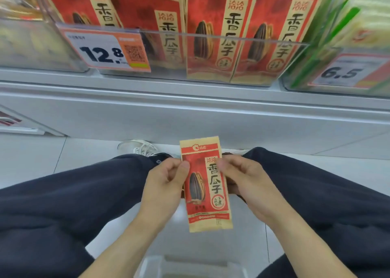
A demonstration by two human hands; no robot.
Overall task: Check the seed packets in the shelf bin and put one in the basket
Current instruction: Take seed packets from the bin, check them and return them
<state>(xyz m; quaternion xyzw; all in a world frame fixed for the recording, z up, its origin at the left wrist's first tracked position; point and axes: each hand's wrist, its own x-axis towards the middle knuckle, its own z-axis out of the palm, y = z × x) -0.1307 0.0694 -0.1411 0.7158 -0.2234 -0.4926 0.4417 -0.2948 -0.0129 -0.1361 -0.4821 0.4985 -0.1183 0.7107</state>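
A red and tan seed packet [205,185] with a sunflower seed picture is held upright between my knees, front side towards me. My left hand [166,185] pinches its left edge with thumb on the front. My right hand [247,182] pinches its right edge the same way. Above, a clear shelf bin [223,37] holds several more of the same packets [213,35] standing upright. The pale rim of a basket [196,261] shows at the bottom edge, below my hands.
A price tag reading 12.8 [105,51] hangs on the bin's left front. Another clear bin with green packs [337,45] and a 6.5 tag stands to the right. A grey shelf ledge [190,100] runs across. My dark trouser legs flank the white tiled floor.
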